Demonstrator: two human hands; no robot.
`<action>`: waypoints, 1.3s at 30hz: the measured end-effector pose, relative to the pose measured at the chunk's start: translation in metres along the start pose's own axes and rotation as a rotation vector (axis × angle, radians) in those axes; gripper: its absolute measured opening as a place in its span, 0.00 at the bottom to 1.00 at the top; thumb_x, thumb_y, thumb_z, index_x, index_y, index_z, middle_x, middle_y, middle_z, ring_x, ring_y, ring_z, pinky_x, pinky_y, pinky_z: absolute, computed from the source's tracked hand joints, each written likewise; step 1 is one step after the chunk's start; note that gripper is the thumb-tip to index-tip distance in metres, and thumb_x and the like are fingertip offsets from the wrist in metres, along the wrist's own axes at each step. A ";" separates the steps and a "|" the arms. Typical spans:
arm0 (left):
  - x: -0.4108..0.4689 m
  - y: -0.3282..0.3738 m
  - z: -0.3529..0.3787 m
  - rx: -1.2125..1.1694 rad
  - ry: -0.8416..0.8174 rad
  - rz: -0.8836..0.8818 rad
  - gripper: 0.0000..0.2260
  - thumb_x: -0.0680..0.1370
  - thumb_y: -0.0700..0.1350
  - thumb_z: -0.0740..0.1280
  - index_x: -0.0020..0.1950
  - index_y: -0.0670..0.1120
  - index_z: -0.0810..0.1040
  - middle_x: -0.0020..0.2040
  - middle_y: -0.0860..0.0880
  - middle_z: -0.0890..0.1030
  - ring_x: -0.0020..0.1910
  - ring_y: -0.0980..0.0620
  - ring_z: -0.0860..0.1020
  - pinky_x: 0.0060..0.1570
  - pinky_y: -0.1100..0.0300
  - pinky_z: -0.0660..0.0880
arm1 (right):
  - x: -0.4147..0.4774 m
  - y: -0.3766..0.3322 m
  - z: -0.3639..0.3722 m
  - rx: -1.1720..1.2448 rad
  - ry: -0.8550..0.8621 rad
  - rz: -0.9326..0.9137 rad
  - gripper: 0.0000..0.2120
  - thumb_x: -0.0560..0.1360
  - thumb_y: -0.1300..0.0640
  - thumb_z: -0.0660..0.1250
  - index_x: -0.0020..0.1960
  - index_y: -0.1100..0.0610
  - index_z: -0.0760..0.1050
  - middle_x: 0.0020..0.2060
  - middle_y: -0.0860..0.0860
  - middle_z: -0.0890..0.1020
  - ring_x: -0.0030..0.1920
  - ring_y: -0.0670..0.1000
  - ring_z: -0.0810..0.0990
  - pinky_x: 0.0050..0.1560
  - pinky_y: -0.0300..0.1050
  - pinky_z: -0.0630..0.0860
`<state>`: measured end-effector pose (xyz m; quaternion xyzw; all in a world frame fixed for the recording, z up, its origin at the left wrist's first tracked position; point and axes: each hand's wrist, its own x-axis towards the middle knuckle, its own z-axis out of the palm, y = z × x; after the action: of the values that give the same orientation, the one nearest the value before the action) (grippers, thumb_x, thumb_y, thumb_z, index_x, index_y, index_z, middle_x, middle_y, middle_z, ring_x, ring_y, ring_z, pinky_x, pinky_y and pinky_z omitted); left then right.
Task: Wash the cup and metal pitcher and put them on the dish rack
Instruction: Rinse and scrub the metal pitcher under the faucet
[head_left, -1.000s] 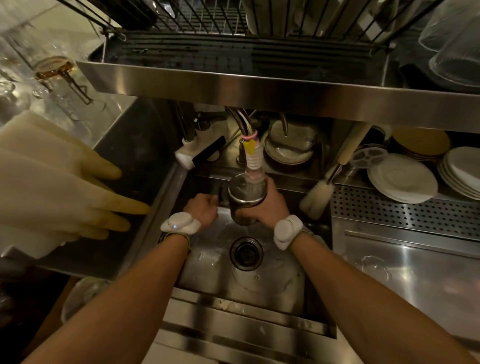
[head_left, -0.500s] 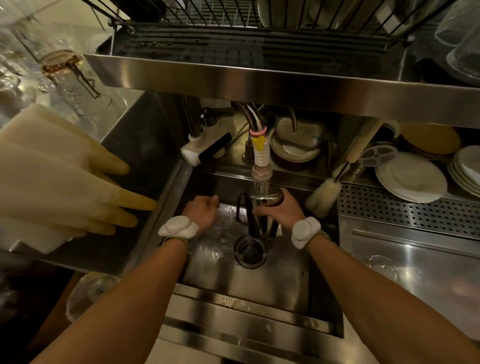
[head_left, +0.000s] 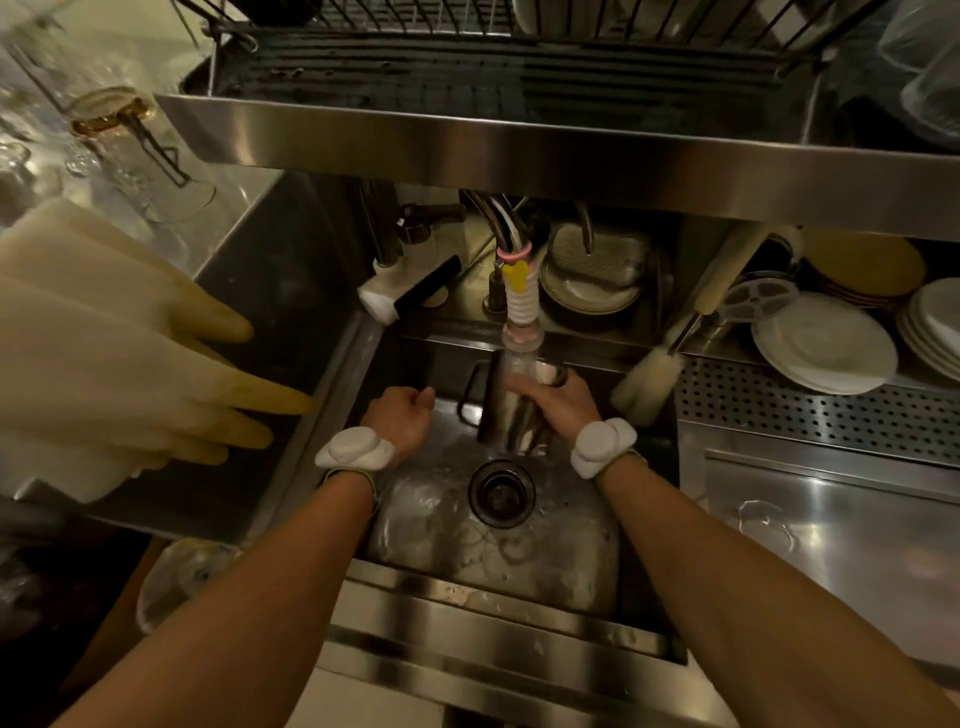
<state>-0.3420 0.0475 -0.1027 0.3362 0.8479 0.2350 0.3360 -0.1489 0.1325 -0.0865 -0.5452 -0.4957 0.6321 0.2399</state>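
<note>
A metal pitcher with a dark handle on its left stands upright in the steel sink, right under the tap's ribbed nozzle. My right hand grips the pitcher at its rim and right side. My left hand hangs to the left of the pitcher as a curled fist, apart from it and holding nothing. The dish rack runs across the top above a steel shelf edge. No cup shows in the sink.
Pale rubber gloves hang over the left divider. A bottle brush leans at the sink's back right. Plates are stacked on the perforated shelf at right. The drain lies in front of the pitcher. Glassware stands at upper left.
The pitcher has turned from tilted mouth-down under the nozzle to upright with its handle to the left. My right hand shifted its grip to the rim. My left hand stayed put.
</note>
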 end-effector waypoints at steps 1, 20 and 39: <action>0.000 0.002 0.000 0.001 0.004 0.002 0.21 0.78 0.58 0.57 0.50 0.45 0.81 0.50 0.39 0.84 0.51 0.36 0.81 0.56 0.46 0.78 | -0.001 -0.001 0.006 -0.018 -0.035 -0.003 0.21 0.59 0.48 0.80 0.48 0.52 0.80 0.46 0.50 0.85 0.49 0.51 0.83 0.55 0.48 0.79; -0.005 0.010 -0.003 0.076 0.006 0.046 0.20 0.77 0.59 0.57 0.46 0.46 0.81 0.48 0.41 0.84 0.49 0.38 0.82 0.54 0.48 0.78 | -0.008 -0.014 0.014 -0.608 0.077 -0.210 0.49 0.46 0.33 0.74 0.64 0.45 0.66 0.59 0.50 0.78 0.60 0.57 0.77 0.61 0.58 0.74; -0.016 0.037 -0.004 0.150 -0.007 0.085 0.13 0.79 0.49 0.62 0.59 0.45 0.79 0.59 0.42 0.81 0.60 0.40 0.77 0.60 0.54 0.74 | -0.021 0.001 -0.021 -0.325 0.085 -0.097 0.46 0.57 0.56 0.82 0.67 0.56 0.61 0.60 0.52 0.75 0.59 0.50 0.75 0.59 0.41 0.72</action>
<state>-0.3208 0.0598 -0.0707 0.3970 0.8469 0.1839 0.3023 -0.1233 0.1221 -0.0764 -0.5784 -0.6068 0.5074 0.1996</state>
